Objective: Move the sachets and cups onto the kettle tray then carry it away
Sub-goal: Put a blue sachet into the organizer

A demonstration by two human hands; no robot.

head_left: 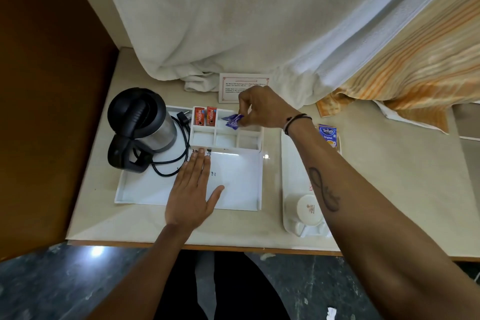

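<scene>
1. Kettle tray (145,189): two red sachets (205,117) filed in its divider
2. Our right hand (262,109) pinches purple sachets (233,121) over the divider
3. Our left hand (192,189): flat, empty, on tray
4. Tea sachet (328,136), cup (307,209) remain on table (104,215); carrying pending

The right hand (262,108) pinches a purple sachet (233,121) over the far compartments of the white kettle tray (241,179), while the left hand (193,189) lies flat on the tray's near floor beside the kettle (141,122).

Single head-worn view, steeply down and forward over the table (104,215) (close, wide-angle).
</scene>
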